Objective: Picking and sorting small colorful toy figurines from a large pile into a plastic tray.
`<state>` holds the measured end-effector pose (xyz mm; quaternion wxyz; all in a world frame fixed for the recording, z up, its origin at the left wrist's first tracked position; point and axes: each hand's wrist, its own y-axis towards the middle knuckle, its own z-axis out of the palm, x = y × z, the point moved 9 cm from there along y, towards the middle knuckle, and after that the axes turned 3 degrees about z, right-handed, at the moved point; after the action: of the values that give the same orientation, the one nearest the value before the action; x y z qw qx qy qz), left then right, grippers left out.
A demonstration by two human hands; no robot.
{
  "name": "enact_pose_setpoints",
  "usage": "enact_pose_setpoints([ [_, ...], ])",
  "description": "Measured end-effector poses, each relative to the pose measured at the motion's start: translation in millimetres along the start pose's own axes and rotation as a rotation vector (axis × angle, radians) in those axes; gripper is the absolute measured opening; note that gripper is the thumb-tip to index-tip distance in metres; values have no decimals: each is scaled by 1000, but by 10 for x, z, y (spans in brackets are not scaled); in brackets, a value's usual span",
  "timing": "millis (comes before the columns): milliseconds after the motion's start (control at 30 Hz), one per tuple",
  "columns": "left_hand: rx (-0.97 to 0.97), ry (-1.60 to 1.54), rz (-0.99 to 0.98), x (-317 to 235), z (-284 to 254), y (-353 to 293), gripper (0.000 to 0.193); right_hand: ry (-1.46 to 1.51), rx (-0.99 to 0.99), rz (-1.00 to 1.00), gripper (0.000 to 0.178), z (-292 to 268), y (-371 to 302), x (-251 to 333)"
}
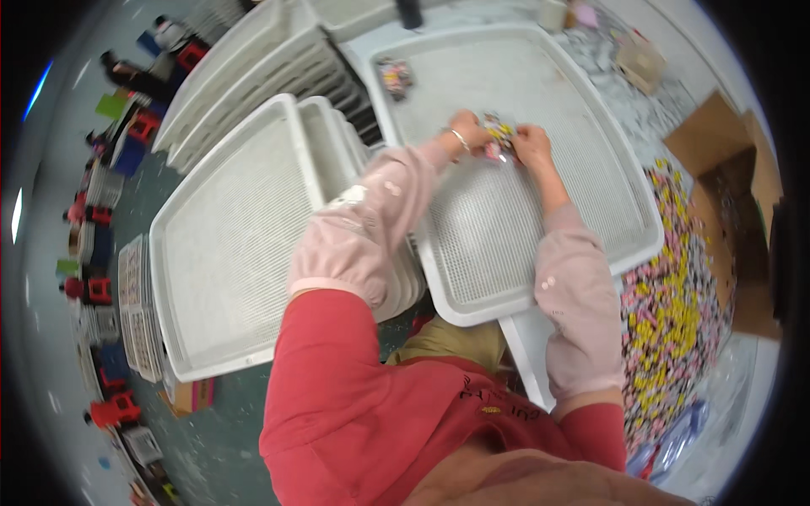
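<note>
A small clear bag of yellow, pink and dark pieces [499, 135] is between my two hands, over the far half of a white mesh-bottomed tray [489, 244]. My left hand [469, 133], with a bracelet on the wrist, has its fingers closed on the bag's left side. On the opposite side my right hand [532, 146] pinches the bag's edge, fingers bent. Whether the bag touches the tray floor I cannot tell. Another filled bag [394, 78] lies in the tray's far left corner.
To the right, a large heap of small yellow, pink and dark pieces [666, 329] lies beside an open cardboard box [734, 160]. Left of me stand an angled white tray [236, 244] and stacked trays [253, 76]. A beige container [639, 63] sits at the far right.
</note>
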<state>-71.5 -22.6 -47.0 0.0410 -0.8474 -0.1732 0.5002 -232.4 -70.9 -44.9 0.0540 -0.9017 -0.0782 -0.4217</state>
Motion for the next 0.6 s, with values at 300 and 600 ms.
enact_pose_setpoints([
  [300,-101,-112,5,68,-35,-251,68,-102,-53,-202,45,-78,-268,1],
  [600,-334,-134,-131,394,-949,-283,57,357,278,-80,40,-967,-1453,41],
])
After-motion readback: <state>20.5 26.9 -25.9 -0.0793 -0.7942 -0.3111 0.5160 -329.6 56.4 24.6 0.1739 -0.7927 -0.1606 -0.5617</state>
